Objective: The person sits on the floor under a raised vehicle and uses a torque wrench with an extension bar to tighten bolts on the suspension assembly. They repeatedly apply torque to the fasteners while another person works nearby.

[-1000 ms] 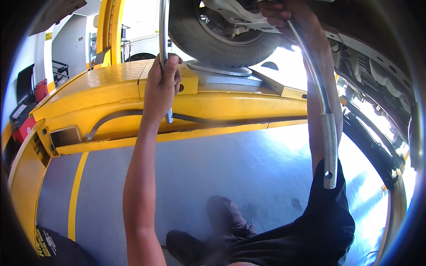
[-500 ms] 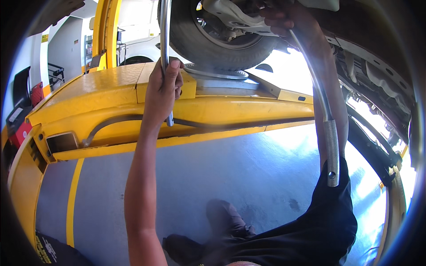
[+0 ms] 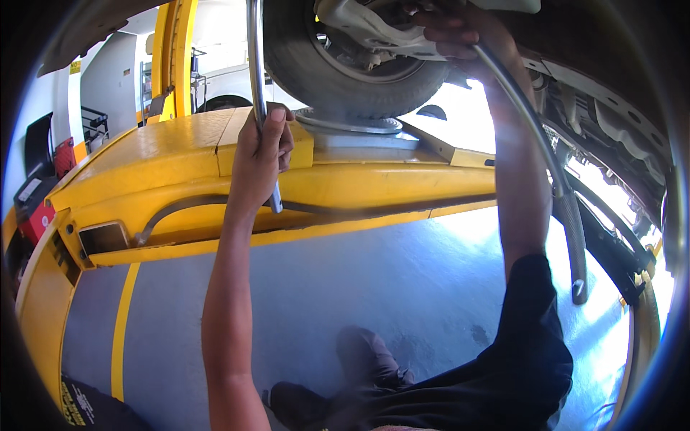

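Note:
Overhead, the underside of a raised vehicle fills the top, with a suspension arm beside a tyre. My left hand is closed round a long chrome bar; its lower end sticks out below my wrist and its upper end runs out of the picture. Up by the suspension arm, my right hand is closed round the upper part of a steel bar with a knurled handle. That handle hangs down past my right forearm. The head of this tool is hidden by my fingers and shadow.
The tyre rests on a round plate on the yellow lift runway. A dark hose runs along its side. A yellow post, a red and black machine and a white car stand beyond. Blue-grey floor lies below.
The knurled handle has swung to the right, away from my body, and turned a little. My left hand and its bar have shifted slightly left and down.

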